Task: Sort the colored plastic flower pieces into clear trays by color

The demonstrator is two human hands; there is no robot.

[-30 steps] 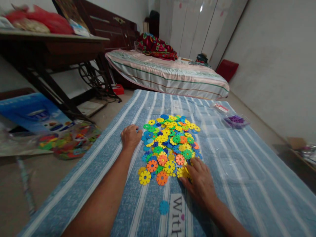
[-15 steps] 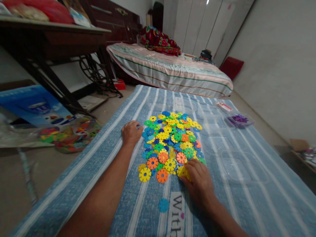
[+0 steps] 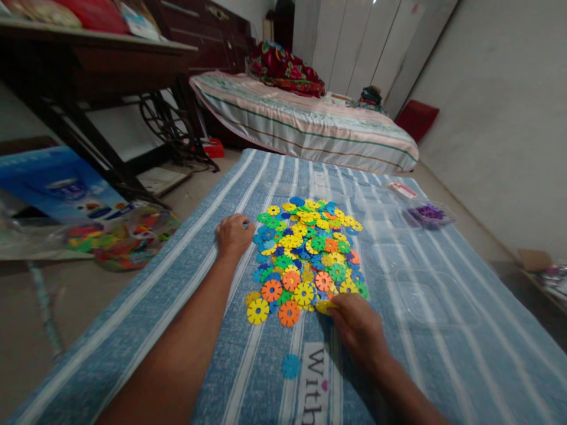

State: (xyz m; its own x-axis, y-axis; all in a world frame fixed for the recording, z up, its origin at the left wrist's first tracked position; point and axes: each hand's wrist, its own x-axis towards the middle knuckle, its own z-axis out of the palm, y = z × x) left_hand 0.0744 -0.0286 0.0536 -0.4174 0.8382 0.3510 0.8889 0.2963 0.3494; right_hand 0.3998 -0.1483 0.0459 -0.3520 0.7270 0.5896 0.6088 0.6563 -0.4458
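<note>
A pile of flower-shaped plastic discs point(image 3: 305, 254) in yellow, green, blue and orange lies on the blue striped cloth point(image 3: 172, 307). My right hand point(image 3: 358, 321) is at the pile's near right edge, pinching a yellow notched disc point(image 3: 325, 306) between thumb and fingers; the disc is seen nearly edge-on. To the left of the pile, my left hand point(image 3: 234, 235) rests on the cloth with loosely bent fingers, a gap showing between thumb and forefinger. A lone blue disc point(image 3: 291, 366) lies nearer to me, beside the printed word "With".
Clear plastic trays point(image 3: 436, 298) lie on the right, with a tub of purple pieces point(image 3: 427, 216) behind them. Bags of colourful pieces point(image 3: 128, 245) are on the floor at left, below a sewing-machine table point(image 3: 93, 74). A bed point(image 3: 310, 121) stands beyond.
My right hand has lifted and tilted the yellow disc from lying flat to nearly edge-on, uncovering discs behind it. My left hand stays beside the pile; the view has shifted slightly.
</note>
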